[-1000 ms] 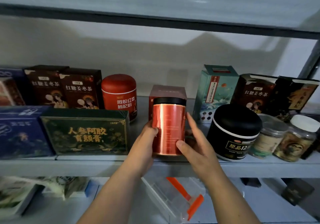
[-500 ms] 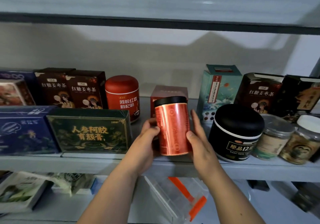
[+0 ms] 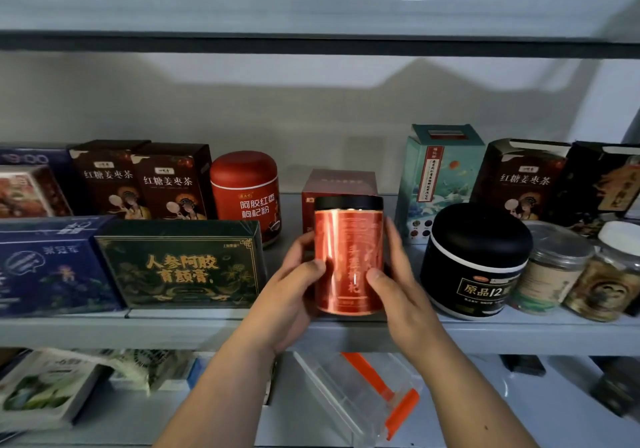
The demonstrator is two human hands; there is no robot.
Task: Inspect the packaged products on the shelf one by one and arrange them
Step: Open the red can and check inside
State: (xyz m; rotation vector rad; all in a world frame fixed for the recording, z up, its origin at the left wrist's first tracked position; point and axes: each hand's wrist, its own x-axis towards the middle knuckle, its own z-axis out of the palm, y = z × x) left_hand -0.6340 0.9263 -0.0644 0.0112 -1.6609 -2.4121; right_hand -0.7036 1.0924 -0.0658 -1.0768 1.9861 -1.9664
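**Near shelf (image 3: 104, 330) edge: canister (image 3: 348, 260) gripped**

Its glossy red-foil cylinder, black-lidded, is clasped upright by the left hand (image 3: 294, 288) and right hand (image 3: 398, 288). It is flanked by a domed black jar (image 3: 474, 260) right, a flat green box (image 3: 180, 264) left.

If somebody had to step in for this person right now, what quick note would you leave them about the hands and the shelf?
The left hand grips the copper-red canister from its left side. The right hand grips it from the right, thumb on the label.
The canister is upright, label facing out, at the front of the shelf, between the green box and the black jar, in front of a maroon box. I cannot tell whether it rests on the shelf.
Done: this canister looks lined up.
Left: let go, then probably check the other packages.
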